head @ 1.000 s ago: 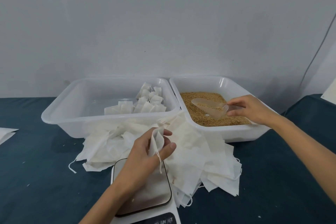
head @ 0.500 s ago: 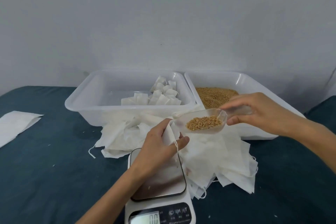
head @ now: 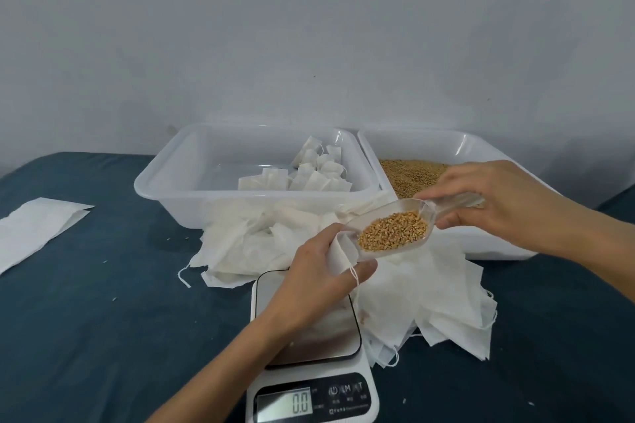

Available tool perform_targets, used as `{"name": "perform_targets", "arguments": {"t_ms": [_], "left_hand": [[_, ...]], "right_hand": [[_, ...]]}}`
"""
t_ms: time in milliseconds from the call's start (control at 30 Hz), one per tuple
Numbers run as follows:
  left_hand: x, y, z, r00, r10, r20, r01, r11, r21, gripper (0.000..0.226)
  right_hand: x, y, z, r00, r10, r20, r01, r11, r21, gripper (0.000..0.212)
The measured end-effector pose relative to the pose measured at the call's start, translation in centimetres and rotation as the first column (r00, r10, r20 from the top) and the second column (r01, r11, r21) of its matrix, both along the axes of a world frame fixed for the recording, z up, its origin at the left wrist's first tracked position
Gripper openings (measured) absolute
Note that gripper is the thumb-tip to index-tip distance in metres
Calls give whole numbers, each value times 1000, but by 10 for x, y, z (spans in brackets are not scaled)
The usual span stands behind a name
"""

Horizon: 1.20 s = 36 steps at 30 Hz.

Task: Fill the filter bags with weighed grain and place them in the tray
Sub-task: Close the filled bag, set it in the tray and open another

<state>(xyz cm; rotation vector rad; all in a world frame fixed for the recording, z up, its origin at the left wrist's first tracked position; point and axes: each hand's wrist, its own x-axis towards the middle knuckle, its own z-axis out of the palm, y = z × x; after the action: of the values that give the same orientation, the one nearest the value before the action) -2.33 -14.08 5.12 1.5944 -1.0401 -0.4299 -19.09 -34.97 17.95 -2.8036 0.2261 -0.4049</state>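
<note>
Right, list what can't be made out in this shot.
All from the head view:
- filter bag: its mouth is hidden by the left hand and the scoop.
- scoop handle: covered by the right hand.
- scale: button labels too small to read; platform partly under the left forearm.
- grain tray: front contents blocked by the right hand.

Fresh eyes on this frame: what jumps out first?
The clear scoop heaped with golden grain, held mid-frame by the right hand at the mouth of the filter bag pinched open in the left hand. Below them the scale reads 0.0. Behind sit two white tubs: filled bags in the left, loose grain in the right.
</note>
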Motion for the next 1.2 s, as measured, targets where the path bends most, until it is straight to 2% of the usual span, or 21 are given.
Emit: {"name": "perform_targets", "arguments": {"t_ms": [200,400,600,767,900,1200], "left_hand": [[-1,-3,-1,1000,16,12,-16,1000,-13,42],[-5,-3,-1,996,-1,-87,-2,1000,-27,41],[-6,1,1,987,-55,-153,51,998,-29,45],[-5,2,4,971,-83,-226,68,995,-73,45],[-3,3,6,974,-70,-217,51,995,-91,43],[-5,4,7,970,-73,-232,51,994,-97,39]], "right_hand": [[3,6,3,999,-17,-44,12,994,-108,40],[4,7,6,997,-39,-71,29,989,-147,38],[4,7,8,999,-33,-19,30,986,-166,40],[7,12,15,999,-35,27,40,969,-245,30],[10,20,16,999,-12,33,21,962,-273,23],[11,21,14,997,-3,79,31,937,-347,26]]}}
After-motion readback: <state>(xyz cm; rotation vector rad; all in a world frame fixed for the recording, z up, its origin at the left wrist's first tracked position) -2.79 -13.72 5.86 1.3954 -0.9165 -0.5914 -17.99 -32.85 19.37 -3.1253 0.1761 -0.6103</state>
